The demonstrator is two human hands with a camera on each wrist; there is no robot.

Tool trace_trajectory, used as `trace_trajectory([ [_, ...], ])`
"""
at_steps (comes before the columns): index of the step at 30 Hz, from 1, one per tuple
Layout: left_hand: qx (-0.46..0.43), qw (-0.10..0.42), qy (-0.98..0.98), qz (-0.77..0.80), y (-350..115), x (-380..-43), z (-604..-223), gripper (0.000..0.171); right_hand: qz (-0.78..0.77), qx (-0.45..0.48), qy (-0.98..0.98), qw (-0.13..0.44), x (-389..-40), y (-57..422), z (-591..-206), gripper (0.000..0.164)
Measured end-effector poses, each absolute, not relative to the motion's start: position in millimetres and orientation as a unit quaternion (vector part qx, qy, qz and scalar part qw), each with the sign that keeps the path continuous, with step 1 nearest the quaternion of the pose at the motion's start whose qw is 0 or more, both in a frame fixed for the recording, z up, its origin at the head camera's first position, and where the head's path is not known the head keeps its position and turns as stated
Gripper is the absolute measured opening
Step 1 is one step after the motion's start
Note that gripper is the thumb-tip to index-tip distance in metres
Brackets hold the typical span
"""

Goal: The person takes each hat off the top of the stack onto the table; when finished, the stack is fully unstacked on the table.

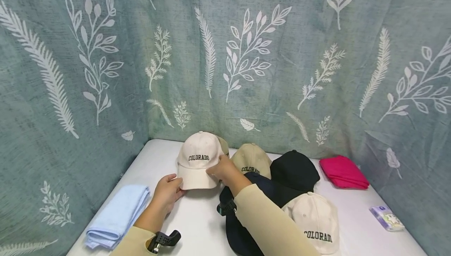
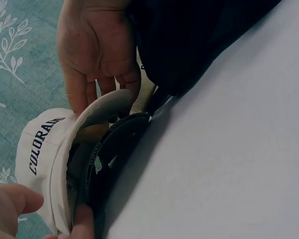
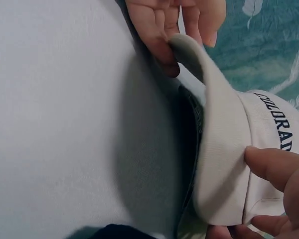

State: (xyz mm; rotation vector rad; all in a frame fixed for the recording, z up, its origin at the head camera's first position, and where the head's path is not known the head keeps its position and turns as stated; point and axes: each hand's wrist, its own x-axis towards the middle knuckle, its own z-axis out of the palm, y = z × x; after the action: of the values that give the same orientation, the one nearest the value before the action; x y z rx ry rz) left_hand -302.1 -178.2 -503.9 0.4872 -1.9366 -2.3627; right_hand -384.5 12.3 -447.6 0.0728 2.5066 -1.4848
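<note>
A cream baseball cap (image 1: 198, 154) lettered COLORADO faces me at the back left of the white table, held between both hands. My left hand (image 1: 166, 194) grips the left edge of its brim, thumb above and fingers below. On the other side, my right hand (image 1: 226, 170) pinches the brim near the crown, with the thumb on top in the right wrist view. Beneath the cream brim, the left wrist view shows a dark curved brim (image 2: 94, 167) with printed lettering along its band. A khaki edge (image 1: 224, 146) shows behind the cream cap.
Right of the hands lie a khaki cap (image 1: 251, 158), a black cap (image 1: 294, 170), navy caps partly behind my right arm, and another cream cap (image 1: 313, 219). A folded blue towel (image 1: 119, 213) is at left; a folded pink cloth (image 1: 343, 172) and tissue pack (image 1: 386, 217) at right.
</note>
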Motion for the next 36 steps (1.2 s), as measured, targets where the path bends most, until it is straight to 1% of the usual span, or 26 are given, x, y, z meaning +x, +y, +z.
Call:
trace_trajectory([
  [5,0.162,0.022,-0.652,-0.740,-180.0,-299.9,-502.0,0.067,-0.474,0.013,0.874,0.105,-376.4,10.3,-440.9,0.100],
  [12,0.153,0.018,-0.696,-0.702,-180.7,-294.9,-496.0,0.069,-0.455,-0.016,0.886,0.088,-357.1,10.4,-423.8,0.099],
  [15,0.155,0.024,-0.711,-0.685,-183.3,-291.8,-491.9,0.066,-0.446,-0.035,0.891,0.076,-348.8,12.2,-419.7,0.096],
  [20,0.154,0.042,-0.732,-0.662,-187.2,-286.5,-484.9,0.056,-0.425,-0.063,0.902,0.039,-336.2,15.6,-420.5,0.089],
  [22,0.148,0.048,-0.740,-0.654,-188.1,-284.6,-483.0,0.050,-0.425,-0.066,0.902,0.027,-331.4,16.6,-422.3,0.090],
  [25,0.132,0.051,-0.743,-0.654,-188.6,-281.2,-481.4,0.047,-0.425,-0.069,0.902,0.011,-326.3,17.9,-426.5,0.094],
  [28,0.119,0.046,-0.736,-0.665,-188.4,-277.6,-481.4,0.050,-0.417,-0.076,0.906,0.000,-320.1,18.8,-427.0,0.095],
  [36,0.106,0.039,-0.769,-0.630,-192.4,-268.1,-477.8,0.068,-0.396,-0.097,0.913,-0.018,-301.3,23.2,-423.0,0.091],
])
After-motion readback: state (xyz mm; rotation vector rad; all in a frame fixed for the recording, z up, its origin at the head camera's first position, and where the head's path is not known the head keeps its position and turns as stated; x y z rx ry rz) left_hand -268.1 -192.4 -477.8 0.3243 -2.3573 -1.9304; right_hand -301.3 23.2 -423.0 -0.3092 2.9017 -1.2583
